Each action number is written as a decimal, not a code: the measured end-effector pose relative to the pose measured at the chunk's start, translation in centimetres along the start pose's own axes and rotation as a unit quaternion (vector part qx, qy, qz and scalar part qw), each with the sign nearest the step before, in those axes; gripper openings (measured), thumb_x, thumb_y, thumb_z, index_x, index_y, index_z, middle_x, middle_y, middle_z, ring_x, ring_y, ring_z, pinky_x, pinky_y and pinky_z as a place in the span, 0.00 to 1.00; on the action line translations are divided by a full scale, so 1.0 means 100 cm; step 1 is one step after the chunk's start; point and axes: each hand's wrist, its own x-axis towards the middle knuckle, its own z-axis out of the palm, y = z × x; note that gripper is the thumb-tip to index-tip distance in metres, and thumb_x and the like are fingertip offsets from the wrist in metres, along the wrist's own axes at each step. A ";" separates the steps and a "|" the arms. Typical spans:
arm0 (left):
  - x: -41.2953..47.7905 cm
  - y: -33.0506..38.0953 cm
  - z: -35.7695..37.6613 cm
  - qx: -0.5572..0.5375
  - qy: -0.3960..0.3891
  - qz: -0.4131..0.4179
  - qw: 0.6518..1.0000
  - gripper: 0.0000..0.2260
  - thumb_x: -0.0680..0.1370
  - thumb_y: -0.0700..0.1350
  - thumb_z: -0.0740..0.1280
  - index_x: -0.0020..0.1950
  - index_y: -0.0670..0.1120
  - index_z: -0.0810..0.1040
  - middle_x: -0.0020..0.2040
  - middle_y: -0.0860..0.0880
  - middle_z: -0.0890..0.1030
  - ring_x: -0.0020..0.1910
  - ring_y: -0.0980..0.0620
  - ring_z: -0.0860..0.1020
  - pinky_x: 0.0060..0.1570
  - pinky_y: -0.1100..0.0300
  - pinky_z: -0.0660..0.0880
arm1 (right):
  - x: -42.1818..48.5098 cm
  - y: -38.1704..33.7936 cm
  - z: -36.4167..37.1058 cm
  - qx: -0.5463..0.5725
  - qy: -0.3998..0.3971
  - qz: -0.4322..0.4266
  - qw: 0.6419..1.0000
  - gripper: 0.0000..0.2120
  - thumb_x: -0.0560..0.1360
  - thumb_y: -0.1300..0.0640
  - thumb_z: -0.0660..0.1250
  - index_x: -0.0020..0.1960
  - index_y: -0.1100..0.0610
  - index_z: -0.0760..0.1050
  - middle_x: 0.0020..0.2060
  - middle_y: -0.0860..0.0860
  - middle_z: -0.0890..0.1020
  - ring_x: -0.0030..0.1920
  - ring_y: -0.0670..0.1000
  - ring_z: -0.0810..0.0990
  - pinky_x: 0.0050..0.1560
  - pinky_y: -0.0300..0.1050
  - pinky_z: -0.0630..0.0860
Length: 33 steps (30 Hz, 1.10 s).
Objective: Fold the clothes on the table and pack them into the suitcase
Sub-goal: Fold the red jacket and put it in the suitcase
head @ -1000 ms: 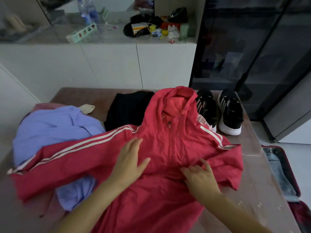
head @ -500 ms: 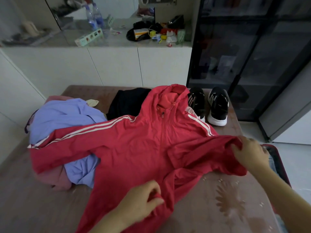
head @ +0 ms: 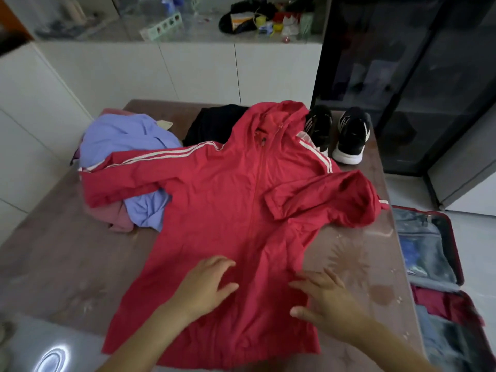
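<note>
Dim, soft, edge-warped; near-left glare.

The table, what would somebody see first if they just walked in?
A big red jacket lies spread across the middle of the table, the left hand and right hand resting open on its near part. Black sneakers stand at the far right corner, and an open suitcase lies on the floor to the right.

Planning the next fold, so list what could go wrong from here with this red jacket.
The jacket sleeve on the left lies over the purple garment; folding it in could drag that garment along. The sleeve on the right is bunched at the table edge beside the open suitcase and could slip off.
</note>
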 end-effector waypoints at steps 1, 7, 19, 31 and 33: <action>-0.011 -0.011 0.008 0.038 0.005 -0.018 0.999 0.31 0.71 0.67 0.54 0.66 0.50 0.73 0.64 0.49 0.75 0.63 0.49 0.74 0.64 0.57 0.69 | -0.008 0.002 0.008 -0.015 0.031 -0.029 0.999 0.32 0.71 0.24 0.48 0.59 0.43 0.76 0.56 0.43 0.78 0.59 0.43 0.74 0.65 0.55 0.70; -0.068 -0.048 0.034 0.058 0.023 -0.211 0.975 0.40 0.68 0.70 0.48 0.72 0.49 0.68 0.70 0.43 0.70 0.70 0.40 0.68 0.68 0.46 0.66 | -0.043 0.005 0.050 -0.116 0.011 -0.140 0.983 0.34 0.57 0.30 0.67 0.60 0.42 0.75 0.54 0.45 0.76 0.55 0.48 0.73 0.60 0.55 0.64; -0.064 -0.030 0.025 0.040 0.023 -0.179 0.983 0.43 0.65 0.72 0.41 0.77 0.55 0.56 0.77 0.46 0.56 0.76 0.43 0.53 0.74 0.51 0.54 | -0.101 0.020 0.023 0.015 0.051 -0.114 0.992 0.16 0.70 0.30 0.56 0.43 0.35 0.78 0.32 0.32 0.78 0.41 0.32 0.73 0.58 0.30 0.62; -0.036 -0.080 -0.009 0.081 -0.008 -0.078 0.994 0.36 0.73 0.72 0.46 0.69 0.52 0.72 0.67 0.51 0.74 0.63 0.47 0.75 0.57 0.52 0.76 | -0.042 0.018 0.014 -0.039 0.050 0.335 0.940 0.26 0.76 0.43 0.60 0.72 0.42 0.60 0.62 0.45 0.77 0.58 0.47 0.79 0.60 0.44 0.70; -0.021 -0.108 -0.035 0.053 0.064 -0.107 0.991 0.35 0.73 0.68 0.50 0.69 0.46 0.71 0.66 0.46 0.74 0.63 0.44 0.74 0.59 0.51 0.74 | -0.034 0.018 0.007 -0.095 0.036 0.370 0.923 0.25 0.75 0.41 0.59 0.71 0.38 0.60 0.64 0.42 0.73 0.62 0.45 0.75 0.63 0.45 0.66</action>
